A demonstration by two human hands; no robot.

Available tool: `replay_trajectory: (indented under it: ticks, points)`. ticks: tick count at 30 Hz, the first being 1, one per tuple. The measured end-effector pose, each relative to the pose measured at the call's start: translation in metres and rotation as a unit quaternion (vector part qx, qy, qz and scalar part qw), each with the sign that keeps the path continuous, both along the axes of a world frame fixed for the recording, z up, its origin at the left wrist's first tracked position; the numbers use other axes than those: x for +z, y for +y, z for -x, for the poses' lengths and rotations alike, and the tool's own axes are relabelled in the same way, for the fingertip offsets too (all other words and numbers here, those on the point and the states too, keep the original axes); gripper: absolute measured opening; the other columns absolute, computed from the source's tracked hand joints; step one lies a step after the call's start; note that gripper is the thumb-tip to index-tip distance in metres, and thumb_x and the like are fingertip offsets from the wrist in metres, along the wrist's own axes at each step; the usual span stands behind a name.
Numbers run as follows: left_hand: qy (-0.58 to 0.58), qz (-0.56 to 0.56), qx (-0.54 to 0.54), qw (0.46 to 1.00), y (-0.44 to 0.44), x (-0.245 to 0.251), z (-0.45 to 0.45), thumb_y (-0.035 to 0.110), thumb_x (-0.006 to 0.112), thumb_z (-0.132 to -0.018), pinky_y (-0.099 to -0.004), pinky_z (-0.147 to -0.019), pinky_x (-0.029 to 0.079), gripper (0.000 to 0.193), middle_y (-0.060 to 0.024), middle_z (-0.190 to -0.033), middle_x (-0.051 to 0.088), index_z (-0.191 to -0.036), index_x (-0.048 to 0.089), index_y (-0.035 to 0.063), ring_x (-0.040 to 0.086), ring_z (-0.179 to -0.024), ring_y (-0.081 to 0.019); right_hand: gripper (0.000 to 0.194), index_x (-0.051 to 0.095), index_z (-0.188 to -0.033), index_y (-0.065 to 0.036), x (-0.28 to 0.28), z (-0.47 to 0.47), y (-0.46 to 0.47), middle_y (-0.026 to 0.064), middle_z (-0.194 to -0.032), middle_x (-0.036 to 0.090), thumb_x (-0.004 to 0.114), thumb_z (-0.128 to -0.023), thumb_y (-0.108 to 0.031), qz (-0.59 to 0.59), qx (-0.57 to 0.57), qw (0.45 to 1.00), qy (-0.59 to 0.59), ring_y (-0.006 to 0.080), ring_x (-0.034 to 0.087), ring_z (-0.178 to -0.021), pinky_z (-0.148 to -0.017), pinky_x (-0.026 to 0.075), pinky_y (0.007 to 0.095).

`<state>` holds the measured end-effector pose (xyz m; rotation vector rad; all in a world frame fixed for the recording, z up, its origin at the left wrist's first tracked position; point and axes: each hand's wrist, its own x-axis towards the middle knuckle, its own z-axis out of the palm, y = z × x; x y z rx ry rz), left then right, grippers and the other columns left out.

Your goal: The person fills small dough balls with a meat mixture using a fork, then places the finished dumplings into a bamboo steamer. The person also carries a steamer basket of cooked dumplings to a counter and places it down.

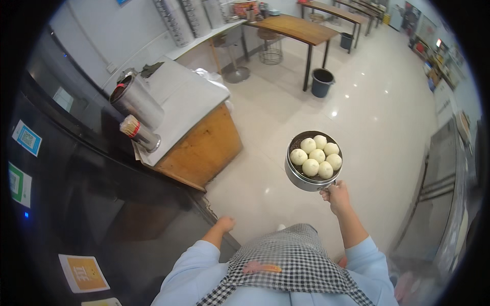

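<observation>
My right hand [337, 196] grips the handle of a round metal steamer basket [306, 183], held out in front of me above the floor. Several pale steamed buns [317, 155] sit inside on a dark brown liner, in a ring with one in the middle. My left hand [226, 223] hangs beside the dark glass door on the left, away from the steamer. Its fingers look curled in, with nothing visible in them. A black-and-white checked apron [294, 264] covers my front.
A white-topped wooden counter [191, 95] juts out at left, bearing a metal cylinder [139, 101] and a chopstick holder [147, 139]. Beyond are a wooden table [296, 28], a stool [237, 72] and a dark bucket [321, 84]. A metal cabinet [432, 179] lines the right; tiled floor [367, 126] lies between.
</observation>
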<state>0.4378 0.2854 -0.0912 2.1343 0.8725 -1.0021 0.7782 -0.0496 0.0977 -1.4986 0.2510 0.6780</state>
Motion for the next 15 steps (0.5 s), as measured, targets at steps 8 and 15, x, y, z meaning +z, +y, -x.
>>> replay_trajectory:
  ticks: [8,15]
  points:
    - [-0.263,-0.017,0.366,0.893,0.132,0.083,-0.291,0.019,0.061,-0.092,-0.0301,-0.076,0.051,0.037,-0.0118,-0.1,0.07,-0.122,0.063,-0.0007,0.067,-0.083,-0.017,0.024,0.035,-0.109,0.008,-0.034,-0.276,0.269,0.0197,-0.084,0.062,0.047,-0.089,0.001,-0.042,0.191,0.981,-0.008,0.0189,0.062,-0.061,-0.048,0.052,0.0285]
    - [-0.419,-0.254,0.352,0.797,0.255,0.207,-0.357,0.025,0.063,-0.093,-0.0358,-0.09,0.051,0.038,-0.0168,-0.11,0.069,-0.119,0.063,-0.0025,0.066,-0.098,-0.0251,0.019,0.038,-0.1,0.008,-0.067,-0.337,0.481,0.0164,-0.079,0.061,0.051,-0.092,-0.003,-0.058,0.376,0.924,-0.027,0.0185,0.062,-0.058,-0.048,0.053,0.0288]
